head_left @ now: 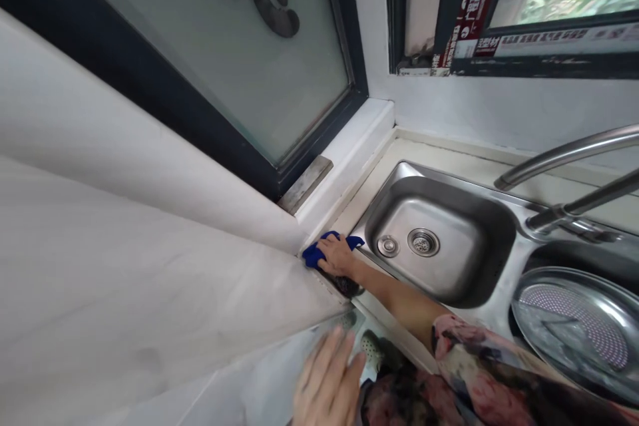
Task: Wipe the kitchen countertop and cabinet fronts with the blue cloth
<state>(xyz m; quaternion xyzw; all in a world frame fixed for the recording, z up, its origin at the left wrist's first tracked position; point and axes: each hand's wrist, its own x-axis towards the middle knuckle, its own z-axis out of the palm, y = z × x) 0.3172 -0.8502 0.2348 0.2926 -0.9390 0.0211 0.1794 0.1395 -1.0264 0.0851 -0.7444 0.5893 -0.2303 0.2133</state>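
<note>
My right hand (337, 257) presses a blue cloth (314, 254) onto the narrow counter strip between the wall and the steel sink (394, 180), fingers closed over the cloth. The arm reaches forward from a flowered sleeve (479, 373). My left hand (327, 379) lies flat with fingers stretched out against the pale wall panel (150, 266) at the bottom of the view, holding nothing.
The sink basin has two drain fittings (423, 241). A curved metal tap (564, 156) arches over from the right. A perforated steel strainer dish (574, 326) sits in the right-hand basin. A frosted window (259, 46) with a dark frame stands above the white ledge (349, 146).
</note>
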